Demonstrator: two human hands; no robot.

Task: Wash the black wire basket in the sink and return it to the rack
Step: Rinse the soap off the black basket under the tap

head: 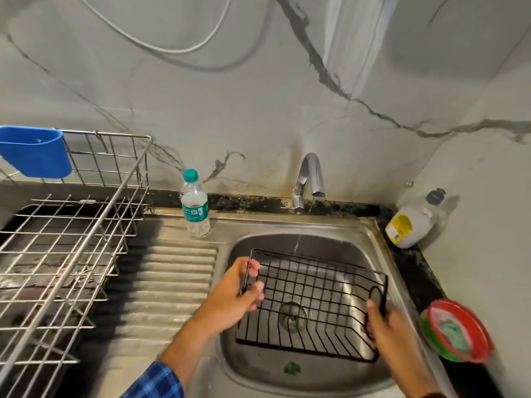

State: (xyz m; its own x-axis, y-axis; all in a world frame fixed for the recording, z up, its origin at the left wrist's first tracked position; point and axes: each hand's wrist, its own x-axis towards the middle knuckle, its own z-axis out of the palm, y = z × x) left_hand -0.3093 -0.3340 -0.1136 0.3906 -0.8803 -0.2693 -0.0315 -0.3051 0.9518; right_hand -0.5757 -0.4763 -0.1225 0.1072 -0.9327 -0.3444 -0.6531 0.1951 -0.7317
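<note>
Two hands: both on the basket (310, 300), one at each short end, holding it over the sink (370, 239) bowl.
Left hand (238, 291): fingers (254, 267) curled round the left end wire, thumb pinching from the near side, a firm grip.
Right hand (385, 326): fingers wrapped round the right end by the loop handle, thumb lying up along the wire.
Basket: black wire, tilted, above the drain, well apart from the rack (86, 225).
Tap (309, 179): running! A thin stream (301, 234) comes down onto the basket's far edge.
Rack: steel wire, on the left of the desk (402, 254), with a blue holder (37, 153) hooked on its back rail.
Bottle (195, 205): upright between rack and tap, green cap on.
Jug (411, 222): white, yellow label, in the desk's far right corner.
Tub (454, 331): red and green, just right of the sink, blurred.
</note>
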